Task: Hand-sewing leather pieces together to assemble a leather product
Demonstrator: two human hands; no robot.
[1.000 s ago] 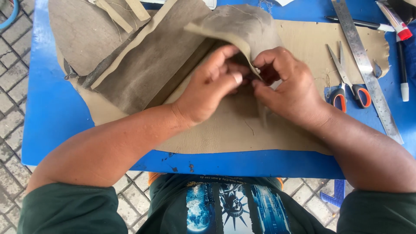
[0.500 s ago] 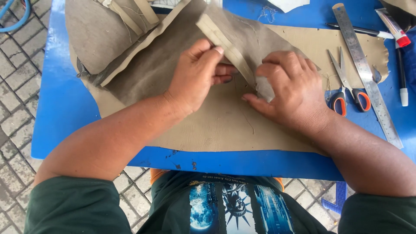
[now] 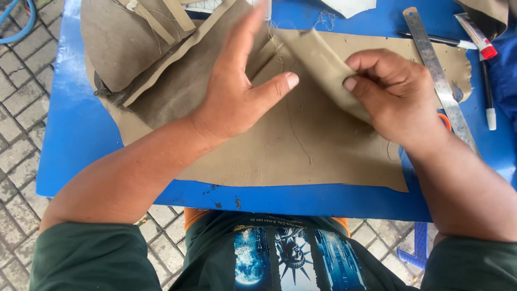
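Head view, left hand (image 3: 237, 97) spread flat on tan leather sheet (image 3: 301, 156) atop blue table (image 3: 70, 134), right hand (image 3: 393, 94) pinching folded leather flap (image 3: 323, 64), steel ruler (image 3: 439, 75) and pens (image 3: 487, 81) just beside right hand.

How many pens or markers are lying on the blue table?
3, all at the far right: a black pen beside the metal ruler, a red-capped marker, and a white-tipped pen. More may be hidden.
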